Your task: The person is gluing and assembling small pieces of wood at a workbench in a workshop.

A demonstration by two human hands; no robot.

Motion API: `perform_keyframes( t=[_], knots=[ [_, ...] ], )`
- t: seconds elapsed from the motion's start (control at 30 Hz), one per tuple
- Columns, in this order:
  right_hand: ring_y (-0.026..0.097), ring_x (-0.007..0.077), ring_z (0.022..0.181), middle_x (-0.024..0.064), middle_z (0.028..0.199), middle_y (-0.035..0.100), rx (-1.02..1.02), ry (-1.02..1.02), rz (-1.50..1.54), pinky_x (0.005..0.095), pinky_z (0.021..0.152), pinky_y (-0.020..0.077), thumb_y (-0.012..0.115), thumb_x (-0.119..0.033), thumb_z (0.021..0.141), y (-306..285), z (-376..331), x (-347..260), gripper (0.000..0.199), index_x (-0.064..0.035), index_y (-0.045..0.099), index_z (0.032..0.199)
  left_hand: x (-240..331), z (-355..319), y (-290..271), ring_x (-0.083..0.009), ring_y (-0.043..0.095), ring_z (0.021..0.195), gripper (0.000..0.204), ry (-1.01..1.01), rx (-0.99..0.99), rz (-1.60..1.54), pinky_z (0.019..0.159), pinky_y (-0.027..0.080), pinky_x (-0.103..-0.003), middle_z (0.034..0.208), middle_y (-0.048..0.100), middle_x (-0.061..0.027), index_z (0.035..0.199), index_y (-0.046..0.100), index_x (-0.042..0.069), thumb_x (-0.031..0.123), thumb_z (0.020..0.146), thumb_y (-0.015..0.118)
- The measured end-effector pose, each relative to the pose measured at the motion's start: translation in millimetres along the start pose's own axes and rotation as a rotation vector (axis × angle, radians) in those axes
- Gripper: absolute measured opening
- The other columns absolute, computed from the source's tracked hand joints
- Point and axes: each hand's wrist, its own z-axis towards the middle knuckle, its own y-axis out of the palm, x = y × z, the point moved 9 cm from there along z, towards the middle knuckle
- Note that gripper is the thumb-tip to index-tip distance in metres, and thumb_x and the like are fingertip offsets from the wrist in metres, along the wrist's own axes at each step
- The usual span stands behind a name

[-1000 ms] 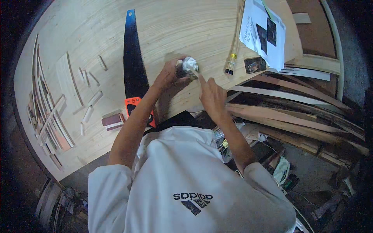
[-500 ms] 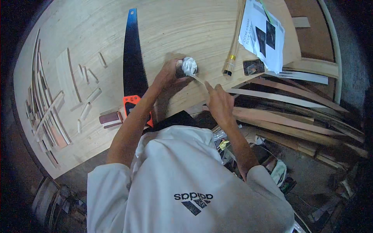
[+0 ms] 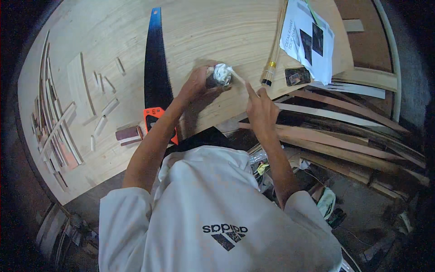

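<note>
The left grip [image 3: 195,82] curls, half closed, around a small container [image 3: 210,81] of white paste [image 3: 222,71]. Just to its right, the right grip [image 3: 263,110] pinches a thin pale stick [image 3: 239,78] whose tip meets the paste; on the counter [image 3: 115,29], a handsaw [image 3: 156,63] lies left of both grips.

Shirt [image 3: 217,199]: black lettering [image 3: 225,228] | paper [image 3: 324,56]: printed heading [image 3: 289,35] | saw handle [image 3: 151,117]: dark letters [image 3: 154,111]
</note>
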Motion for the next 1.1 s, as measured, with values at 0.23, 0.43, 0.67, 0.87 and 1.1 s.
perform_keyframes(
  t=[0.23, 0.43, 0.67, 0.87, 1.1],
  knots=[
    [0.065, 0.0300, 0.070, 0.0112, 0.088, 0.058, 0.039, -0.058, -0.005, 0.0415, 0.054, 0.0516, 0.062, -0.007, 0.081, 1, -7, 7, 0.049, -0.0198, 0.061, 0.128, 12, 3, 0, -0.0389, 0.054, 0.117, 0.069, 0.000, -0.063, -0.006, 0.098, 0.043, -0.043, 0.123, 0.056, -0.0217, 0.126, 0.048, -0.001, 0.023, 0.071, 0.082],
    [0.066, 0.0284, 0.070, 0.0103, 0.086, 0.059, -0.027, -0.125, -0.079, 0.0390, 0.054, 0.0525, 0.063, -0.008, 0.082, 1, -5, 2, 0.049, -0.0209, 0.060, 0.129, 3, -3, -1, -0.0366, 0.055, 0.116, 0.073, -0.084, -0.038, 0.027, 0.097, 0.044, -0.041, 0.123, 0.057, -0.0196, 0.129, 0.049, 0.001, 0.025, 0.069, 0.083],
    [0.067, 0.0300, 0.072, 0.0123, 0.091, 0.062, -0.045, -0.031, -0.070, 0.0414, 0.058, 0.0542, 0.062, -0.007, 0.082, -17, 5, 9, 0.045, -0.0205, 0.064, 0.125, 12, 6, 0, -0.0383, 0.054, 0.117, 0.071, -0.064, -0.076, -0.048, 0.100, 0.042, -0.043, 0.127, 0.056, -0.0181, 0.129, 0.048, 0.003, 0.021, 0.069, 0.081],
    [0.065, 0.0328, 0.075, 0.0145, 0.086, 0.063, -0.050, 0.040, 0.211, 0.0425, 0.063, 0.0520, 0.061, -0.008, 0.085, 6, 1, 18, 0.041, -0.0196, 0.066, 0.124, -6, -3, 8, -0.0374, 0.053, 0.119, 0.070, -0.052, -0.065, 0.068, 0.100, 0.042, -0.044, 0.128, 0.055, -0.0180, 0.128, 0.048, 0.004, 0.024, 0.070, 0.082],
    [0.063, 0.0318, 0.075, 0.0130, 0.083, 0.060, 0.069, 0.017, 0.373, 0.0429, 0.064, 0.0518, 0.060, -0.004, 0.085, 74, -40, 38, 0.045, -0.0208, 0.065, 0.127, -2, 1, -5, -0.0367, 0.052, 0.121, 0.072, -0.126, -0.011, -0.063, 0.101, 0.041, -0.043, 0.130, 0.054, -0.0180, 0.128, 0.048, 0.005, 0.026, 0.069, 0.084]
  ],
)
